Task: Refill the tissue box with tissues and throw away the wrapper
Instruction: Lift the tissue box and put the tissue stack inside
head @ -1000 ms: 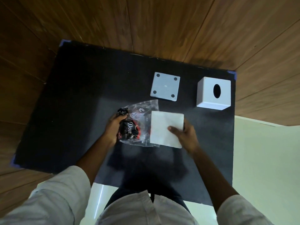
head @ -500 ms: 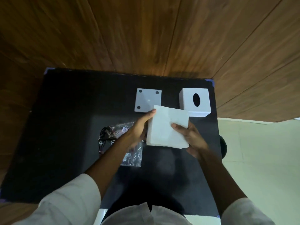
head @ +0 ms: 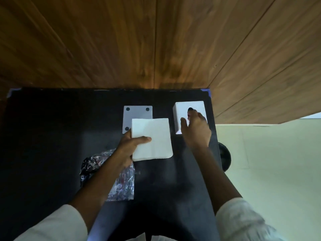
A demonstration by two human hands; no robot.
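Observation:
My left hand [head: 130,146] grips a white stack of tissues [head: 151,139] by its left edge, thumb on top, above the black table [head: 52,136]. My right hand [head: 196,131] rests on the white tissue box [head: 180,110] at the back right, fingers at its dark oval opening and thumb on its left side; the hand hides much of the box. The box's flat base plate [head: 137,113], with dark round feet, lies left of the box, partly behind the tissues. The crumpled clear and black wrapper [head: 121,183] lies on the table under my left forearm.
Wood panel walls rise behind the table. A dark round object [head: 225,158] sits on the pale floor just past the table's right edge. Blue tape marks the table's back corners [head: 209,92].
My right hand let go of the tissues and moved right onto the tissue box. My left hand now holds the stack alone. The wrapper stays on the table.

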